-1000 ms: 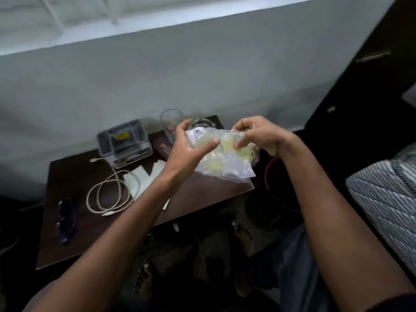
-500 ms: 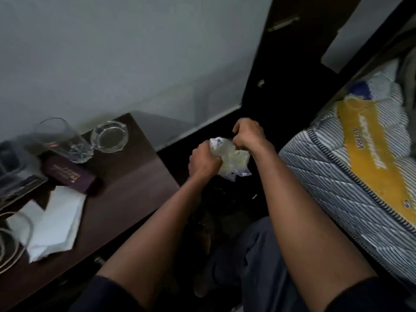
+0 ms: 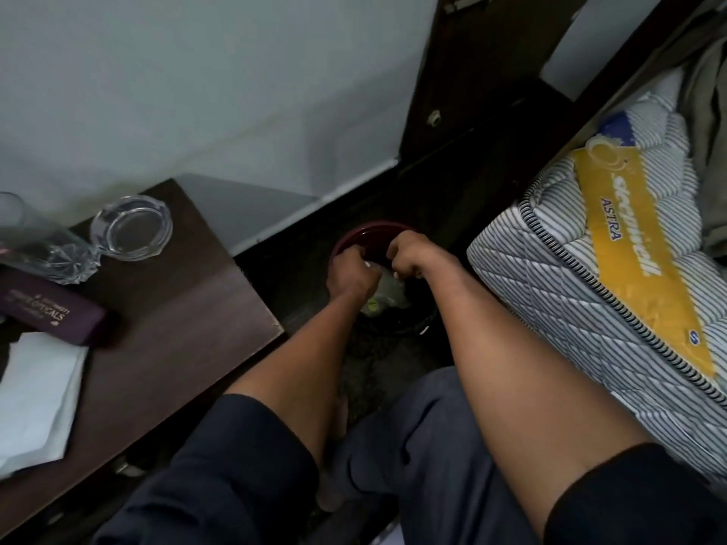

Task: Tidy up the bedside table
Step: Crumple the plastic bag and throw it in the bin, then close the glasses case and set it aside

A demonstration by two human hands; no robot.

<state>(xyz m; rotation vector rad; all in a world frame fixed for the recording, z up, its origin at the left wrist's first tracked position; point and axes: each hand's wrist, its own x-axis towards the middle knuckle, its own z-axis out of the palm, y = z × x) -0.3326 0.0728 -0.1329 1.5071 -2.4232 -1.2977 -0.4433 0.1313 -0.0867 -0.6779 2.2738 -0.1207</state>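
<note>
Fingers of left hand (image 3: 350,275) and right hand (image 3: 411,257): curled, pinching plastic bag (image 3: 387,295) over red bin (image 3: 368,232) on floor. Disposal seemingly near done. Left on table (image 3: 189,308): glass (image 3: 43,245), ashtray (image 3: 131,228), case (image 3: 51,312), tissues (image 3: 35,395).

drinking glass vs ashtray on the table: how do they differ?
The drinking glass is tall and narrow with a cut star pattern in its base; the ashtray is low and wide with a faceted rim. The drinking glass is cut off by the left edge of the frame; the ashtray shows whole. The drinking glass is beside the purple case; the ashtray sits nearer the table's far corner. Both are clear glass and look empty.
</note>
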